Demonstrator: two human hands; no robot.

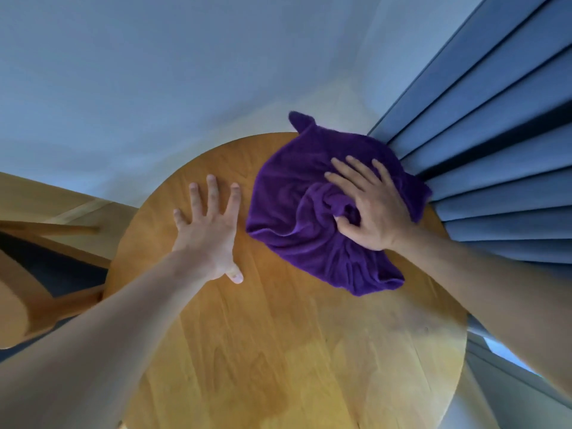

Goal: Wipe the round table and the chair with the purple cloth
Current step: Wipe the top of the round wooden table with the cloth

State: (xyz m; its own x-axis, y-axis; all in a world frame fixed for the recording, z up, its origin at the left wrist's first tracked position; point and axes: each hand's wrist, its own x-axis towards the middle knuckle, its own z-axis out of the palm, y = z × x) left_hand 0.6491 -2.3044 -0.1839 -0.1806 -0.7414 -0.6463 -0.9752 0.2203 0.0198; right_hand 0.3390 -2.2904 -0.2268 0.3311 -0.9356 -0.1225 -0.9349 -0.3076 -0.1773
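A round wooden table (278,335) fills the lower middle of the head view. The purple cloth (297,218) lies bunched on its far right part, one corner hanging past the far edge. My right hand (368,209) presses flat on the cloth, its thumb and fingers gathering a fold. My left hand (213,230) rests flat on the bare tabletop just left of the cloth, fingers spread, holding nothing. The wooden chair (40,274) stands at the left, beside the table, partly cut off by the frame.
Blue-grey pleated curtains (495,150) hang right behind the table's right edge, touching the cloth's side. A pale wall (154,88) rises behind the table. Dark floor shows under the chair.
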